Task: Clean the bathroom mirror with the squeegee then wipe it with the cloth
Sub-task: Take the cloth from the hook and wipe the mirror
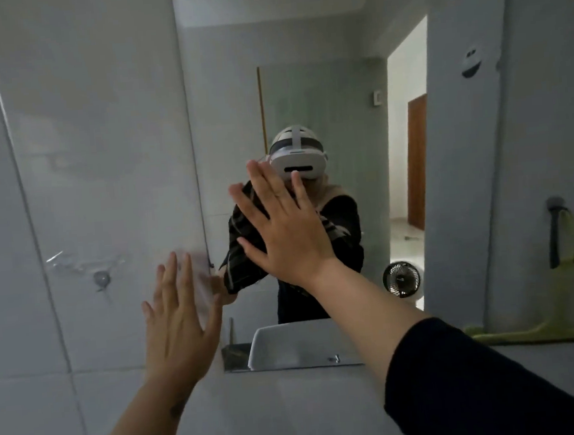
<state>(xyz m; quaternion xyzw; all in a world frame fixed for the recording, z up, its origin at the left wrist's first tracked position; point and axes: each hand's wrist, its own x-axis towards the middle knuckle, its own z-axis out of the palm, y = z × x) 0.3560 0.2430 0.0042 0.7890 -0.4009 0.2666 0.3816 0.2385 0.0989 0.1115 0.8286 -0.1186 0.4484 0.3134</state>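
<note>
The bathroom mirror [305,78] hangs on the tiled wall straight ahead and reflects a person wearing a headset. My right hand [286,231] is raised flat in front of the glass, fingers spread, nothing gripped. My left hand [178,315] is held up the same way, lower, over the tiles at the mirror's left edge. Dark striped fabric [241,221] shows in the mirror behind my right hand; I cannot tell whether it is a cloth or a reflected sleeve. A yellow-green squeegee [560,299] hangs on the wall to the right, blade at the bottom.
A hook [555,203] on the right wall carries the squeegee and a black strap. A small metal fitting [101,278] sticks out of the left tiles. The mirror reflects a white basin [288,344], a small fan [402,278] and an open doorway [410,139].
</note>
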